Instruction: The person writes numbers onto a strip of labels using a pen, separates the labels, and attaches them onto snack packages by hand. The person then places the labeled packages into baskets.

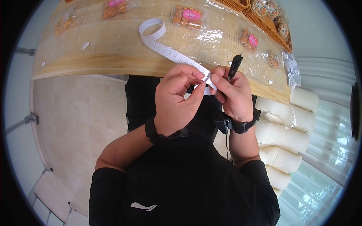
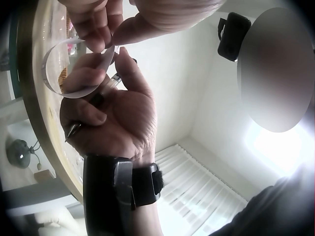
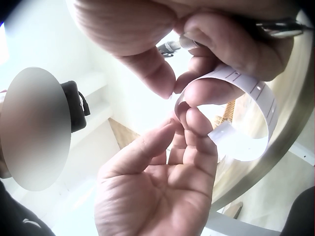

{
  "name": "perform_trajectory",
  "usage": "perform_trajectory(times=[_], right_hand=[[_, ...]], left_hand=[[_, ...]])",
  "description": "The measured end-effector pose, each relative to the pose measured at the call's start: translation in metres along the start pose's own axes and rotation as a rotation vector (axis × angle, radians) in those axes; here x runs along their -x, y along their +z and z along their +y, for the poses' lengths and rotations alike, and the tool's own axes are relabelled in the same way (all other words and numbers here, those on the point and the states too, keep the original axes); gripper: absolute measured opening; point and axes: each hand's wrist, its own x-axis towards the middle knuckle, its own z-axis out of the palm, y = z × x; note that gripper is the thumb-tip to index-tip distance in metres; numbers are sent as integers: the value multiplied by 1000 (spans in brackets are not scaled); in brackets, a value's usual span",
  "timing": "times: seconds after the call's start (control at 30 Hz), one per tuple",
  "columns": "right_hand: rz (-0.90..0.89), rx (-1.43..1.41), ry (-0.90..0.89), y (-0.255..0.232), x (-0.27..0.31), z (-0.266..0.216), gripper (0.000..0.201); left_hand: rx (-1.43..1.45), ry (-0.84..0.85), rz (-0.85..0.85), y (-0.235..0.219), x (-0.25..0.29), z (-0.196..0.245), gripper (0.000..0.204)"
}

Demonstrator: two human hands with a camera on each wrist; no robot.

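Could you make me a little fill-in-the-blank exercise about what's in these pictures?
1. The hand holding the pen is the person's ____ one.
2. The left hand touches a long strip coloured ____.
3. On the table, the packet nearest the strip's curled end bears a label coloured ____.
4. The person's shirt is mostly ____.

Missing words: right; white; pink; black.

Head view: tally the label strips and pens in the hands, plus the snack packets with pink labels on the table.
White label strip: 1
Black pen: 1
Pink-labelled snack packets: 3
Total: 5
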Motion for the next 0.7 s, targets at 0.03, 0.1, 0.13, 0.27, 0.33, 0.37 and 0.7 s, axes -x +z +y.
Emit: perform_trajectory(times=[0.03,0.1,0.13,0.27,0.33,0.37,0.7], right_hand=[[-4,-1,6,0,0,0,15],[-2,0,2,0,-1,1,15],[0,2,-1,-1,-1,2,15],[8,10,12,-1,-1,2,14],[7,19,12,-1,-2,1,14],[9,19,13,-1,-2,2,14],[29,35,9,2,-1,2,13]], left_hand=[[5,0,0,0,0,0,21],[10,-1,0,0,0,0,21],[-1,-2,-2,0,0,1,21],[-17,0,-5,0,0,1,21],[-10,-4,-6,0,0,1,21],[-3,-7,-6,-1,0,0,21],[31,-17,-1,0,0,2,20]])
